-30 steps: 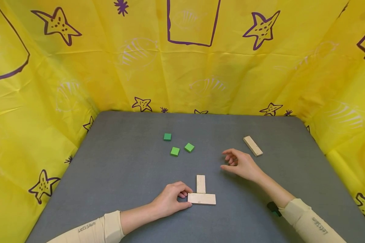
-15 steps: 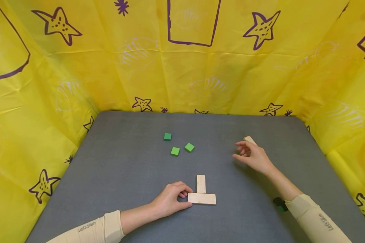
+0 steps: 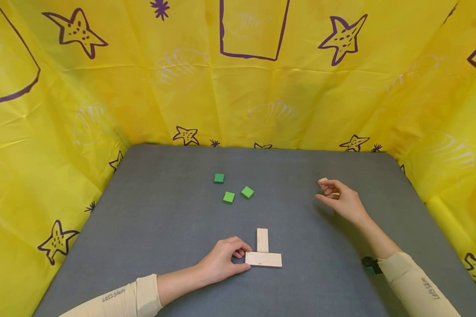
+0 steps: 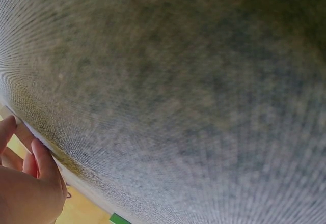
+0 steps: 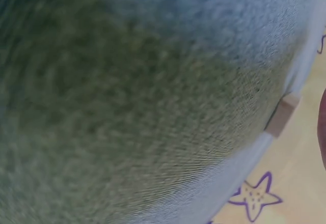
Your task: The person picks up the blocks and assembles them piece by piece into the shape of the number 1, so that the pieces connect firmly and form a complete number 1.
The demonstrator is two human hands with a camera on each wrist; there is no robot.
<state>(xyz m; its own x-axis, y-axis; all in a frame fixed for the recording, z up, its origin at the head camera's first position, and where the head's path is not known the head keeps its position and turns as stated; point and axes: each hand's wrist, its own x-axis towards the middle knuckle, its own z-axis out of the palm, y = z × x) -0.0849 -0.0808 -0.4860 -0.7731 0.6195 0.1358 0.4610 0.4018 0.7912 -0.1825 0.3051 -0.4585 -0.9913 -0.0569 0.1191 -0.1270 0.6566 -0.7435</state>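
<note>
Two pale wooden blocks lie flat on the grey table in a T shape. The crosswise wooden block (image 3: 263, 259) has its left end between the thumb and fingers of my left hand (image 3: 219, 259), which pinch it. Its upper side meets the upright wooden block (image 3: 262, 240). In the left wrist view, fingers (image 4: 46, 163) touch the block's edge. My right hand (image 3: 344, 201), thumb and fingers parted, is over a third wooden block (image 3: 322, 180) at the right. Most of that block is hidden behind the hand; its end (image 5: 282, 116) shows in the right wrist view.
Several green squares lie farther back: a darker one (image 3: 219, 178) and two lighter ones, one at left (image 3: 228, 197) and one at right (image 3: 247, 192). A dark object (image 3: 370, 265) shows beside the right sleeve. Yellow patterned cloth (image 3: 238, 105) walls the table's back and sides.
My right hand has moved right and a little away from me, and now covers most of the third wooden block. The left hand and the T of blocks have stayed put.
</note>
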